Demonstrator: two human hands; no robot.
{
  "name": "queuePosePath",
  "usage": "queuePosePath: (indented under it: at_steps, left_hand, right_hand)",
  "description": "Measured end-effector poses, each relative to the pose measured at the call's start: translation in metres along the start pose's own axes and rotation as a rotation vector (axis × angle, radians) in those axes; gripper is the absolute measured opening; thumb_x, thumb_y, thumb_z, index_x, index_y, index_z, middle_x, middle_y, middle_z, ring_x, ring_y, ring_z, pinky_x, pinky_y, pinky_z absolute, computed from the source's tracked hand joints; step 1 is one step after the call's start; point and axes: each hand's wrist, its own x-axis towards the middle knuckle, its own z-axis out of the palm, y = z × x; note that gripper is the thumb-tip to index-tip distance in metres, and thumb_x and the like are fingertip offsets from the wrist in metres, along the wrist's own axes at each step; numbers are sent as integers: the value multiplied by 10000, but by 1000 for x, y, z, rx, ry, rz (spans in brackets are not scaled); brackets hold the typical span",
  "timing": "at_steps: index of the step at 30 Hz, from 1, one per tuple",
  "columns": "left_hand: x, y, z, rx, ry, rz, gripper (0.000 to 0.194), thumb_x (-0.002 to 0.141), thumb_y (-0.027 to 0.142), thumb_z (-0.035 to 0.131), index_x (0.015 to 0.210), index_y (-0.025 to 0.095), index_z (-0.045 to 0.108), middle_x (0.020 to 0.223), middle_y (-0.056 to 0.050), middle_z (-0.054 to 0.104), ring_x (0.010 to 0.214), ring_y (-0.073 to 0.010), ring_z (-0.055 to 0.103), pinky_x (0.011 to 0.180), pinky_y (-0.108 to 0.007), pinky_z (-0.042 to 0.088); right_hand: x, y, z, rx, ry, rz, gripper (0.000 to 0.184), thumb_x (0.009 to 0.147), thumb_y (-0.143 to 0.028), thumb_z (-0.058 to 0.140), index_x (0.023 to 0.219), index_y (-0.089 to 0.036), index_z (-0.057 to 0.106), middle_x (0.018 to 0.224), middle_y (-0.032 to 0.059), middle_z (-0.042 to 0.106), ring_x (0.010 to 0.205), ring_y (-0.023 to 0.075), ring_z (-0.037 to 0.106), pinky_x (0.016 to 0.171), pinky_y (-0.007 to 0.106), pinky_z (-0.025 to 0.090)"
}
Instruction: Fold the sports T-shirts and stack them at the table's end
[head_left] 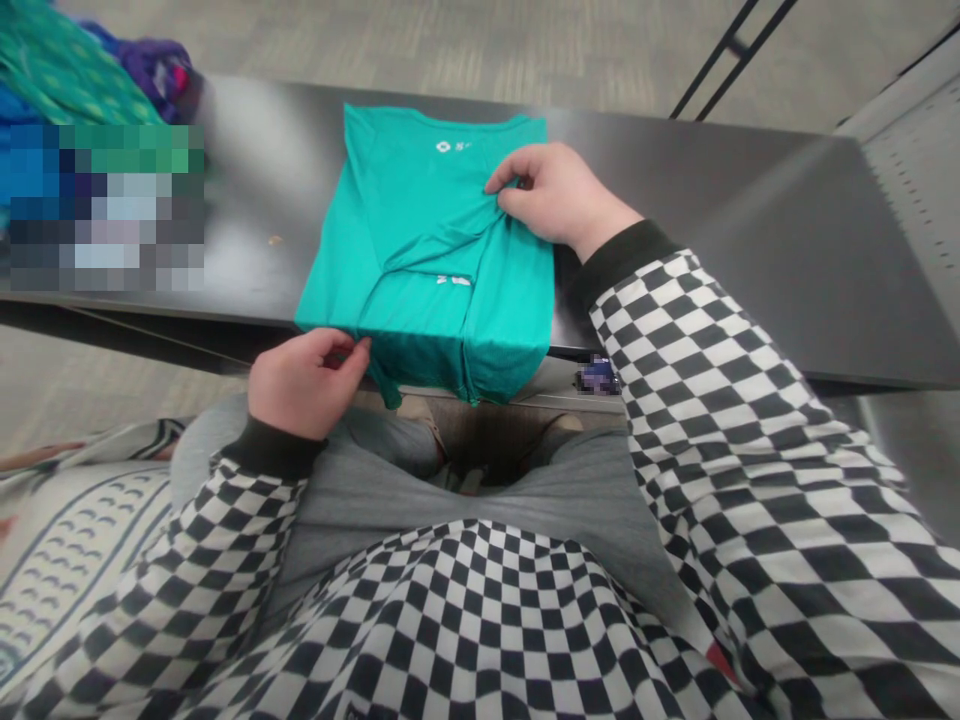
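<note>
A T-shirt (427,240) lies on the surface (750,230), with a heap of clothes (90,90) at its left and the floor (450,50) beyond.

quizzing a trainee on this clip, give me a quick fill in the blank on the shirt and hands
The teal t-shirt lies on a dark ____.
The hand at the shirt's near edge is the person's ____ one, while the right hand grips farther along.
The black-and-white sleeves show a ____ pattern.

table; left; checkered

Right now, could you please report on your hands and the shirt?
Left hand at near edge of teal folded T-shirt; right hand pinching its fold; black table beneath.
</note>
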Motion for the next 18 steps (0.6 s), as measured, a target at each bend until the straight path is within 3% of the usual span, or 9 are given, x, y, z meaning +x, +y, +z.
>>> queuePosePath:
  at_steps: [6,10,12,16,18]
  left_hand:
    - [-4,-4,-1,129,-27,22,403,1029,519,622,777,222,727,759,-84,754,705,-258,686,665,-362,394]
    - [-6,0,-5,80,22,74,424,1057,510,586,765,221,690,783,-86,757,752,-251,704,732,-354,468]
    - [-3,0,-3,33,-109,99,421,1051,545,568,876,217,766,868,-93,810,815,-271,749,758,-354,516]
    - [4,-14,14,-27,-508,197,529,1009,589,527,1189,206,844,1145,-125,879,1034,-322,815,895,-379,611]
    - [6,-23,22,-32,-616,229,563,995,564,511,1275,204,841,1279,-137,869,1154,-338,812,1015,-397,624]
  right_hand:
    - [-1,0,2,32,4,-1,173,873,-467,796,930,-304,785,826,30,769,996,252,711,928,435,544]
    - [-4,-2,2,45,24,15,134,852,-462,819,882,-346,758,826,40,772,1008,307,718,943,486,555]
    - [-4,-3,1,43,29,21,92,850,-410,814,878,-341,762,832,42,771,997,314,717,942,494,555]
    - [-5,-6,0,36,12,40,62,827,-301,786,887,-313,779,838,47,752,959,295,710,929,479,543]
    - [-6,-8,0,58,25,42,62,812,-327,807,848,-331,757,797,39,733,951,308,702,915,481,533]
